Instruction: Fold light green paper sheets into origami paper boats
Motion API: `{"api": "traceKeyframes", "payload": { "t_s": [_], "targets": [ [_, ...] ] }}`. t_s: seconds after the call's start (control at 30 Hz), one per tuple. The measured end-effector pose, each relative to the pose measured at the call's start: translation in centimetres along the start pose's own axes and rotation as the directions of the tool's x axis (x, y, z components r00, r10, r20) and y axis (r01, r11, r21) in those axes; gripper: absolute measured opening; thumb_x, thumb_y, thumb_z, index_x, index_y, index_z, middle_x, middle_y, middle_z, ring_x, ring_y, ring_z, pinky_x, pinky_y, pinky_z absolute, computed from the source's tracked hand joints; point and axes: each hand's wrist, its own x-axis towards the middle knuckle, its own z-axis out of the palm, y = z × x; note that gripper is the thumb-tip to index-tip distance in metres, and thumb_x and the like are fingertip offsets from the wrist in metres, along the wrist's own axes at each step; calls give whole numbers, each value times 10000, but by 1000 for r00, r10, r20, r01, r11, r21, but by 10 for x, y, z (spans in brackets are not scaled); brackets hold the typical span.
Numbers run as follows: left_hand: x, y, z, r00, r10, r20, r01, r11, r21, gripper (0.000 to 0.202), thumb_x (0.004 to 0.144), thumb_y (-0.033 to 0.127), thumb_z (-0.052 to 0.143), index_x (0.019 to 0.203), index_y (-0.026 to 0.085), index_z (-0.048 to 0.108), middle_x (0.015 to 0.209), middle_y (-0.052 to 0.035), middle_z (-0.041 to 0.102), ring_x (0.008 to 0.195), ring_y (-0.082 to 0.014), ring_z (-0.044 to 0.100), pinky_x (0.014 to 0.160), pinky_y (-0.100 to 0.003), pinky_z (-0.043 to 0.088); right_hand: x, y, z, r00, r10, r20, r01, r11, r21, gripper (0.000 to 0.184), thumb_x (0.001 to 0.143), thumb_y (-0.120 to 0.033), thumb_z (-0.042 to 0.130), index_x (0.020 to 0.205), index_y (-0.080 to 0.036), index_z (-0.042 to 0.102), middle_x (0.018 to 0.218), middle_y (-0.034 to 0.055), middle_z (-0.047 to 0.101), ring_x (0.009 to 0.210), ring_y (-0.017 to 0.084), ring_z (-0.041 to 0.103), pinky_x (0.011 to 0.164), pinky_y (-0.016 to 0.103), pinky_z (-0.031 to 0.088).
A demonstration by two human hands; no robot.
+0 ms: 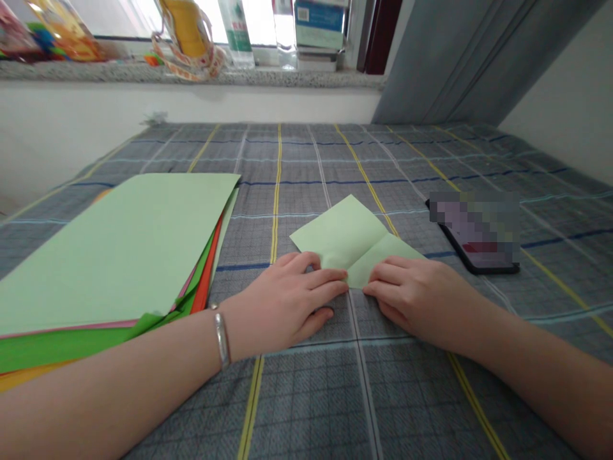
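Note:
A sheet of pale green paper, folded into a pointed shape with a crease across it, lies on the plaid cloth in front of me. My left hand holds its lower left side with the fingertips. My right hand holds its lower right side, and the two hands almost meet at the paper's bottom corner. Part of the paper's lower edge is hidden under my fingers. A silver bangle circles my left wrist.
A stack of coloured paper, pale green on top, lies to the left against my left forearm. A smartphone lies to the right, its screen blurred. Bottles and packages stand on a speckled stone sill at the back, next to a grey curtain.

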Motion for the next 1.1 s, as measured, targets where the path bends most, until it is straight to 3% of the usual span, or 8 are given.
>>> {"api": "traceKeyframes", "payload": {
  "t_s": [0.2, 0.6, 0.87, 1.1],
  "targets": [
    [0, -1, 0, 1000, 6, 12, -7, 1000, 15, 352, 926, 290, 462, 1269, 221, 505, 1392, 30, 484, 1110, -257, 420, 956, -437, 393, -2, 0, -3, 999, 30, 33, -29, 999, -23, 101, 810, -140, 604, 736, -209, 601, 782, 8, 606, 737, 180, 554, 609, 326, 345],
    [0, -5, -3, 998, 54, 25, -57, 990, 132, 301, 949, 337, 426, 1208, 221, 528, 1409, 55, 471, 1070, -241, 462, 882, -421, 430, -15, 7, -11, 989, 93, 116, -88, 995, -49, 129, 783, -138, 635, 696, -211, 576, 757, -5, 586, 721, 175, 535, 597, 307, 320],
    [0, -7, -2, 998, 57, 9, -57, 985, 165, 267, 954, 333, 422, 1154, 220, 557, 1405, 70, 478, 1079, -241, 475, 849, -425, 451, -21, 6, -21, 932, 278, 233, -276, 960, -43, 141, 797, -129, 616, 700, -230, 633, 752, -3, 592, 716, 168, 561, 514, 278, 261],
    [-1, -8, -1, 998, 60, 5, -60, 984, 167, 266, 952, 331, 422, 1135, 209, 572, 1399, 65, 485, 1080, -247, 477, 851, -428, 458, -27, 7, -24, 908, 321, 270, -321, 946, -45, 163, 741, -79, 649, 692, -234, 651, 733, -14, 617, 650, 155, 571, 501, 282, 269]
  ]
}}
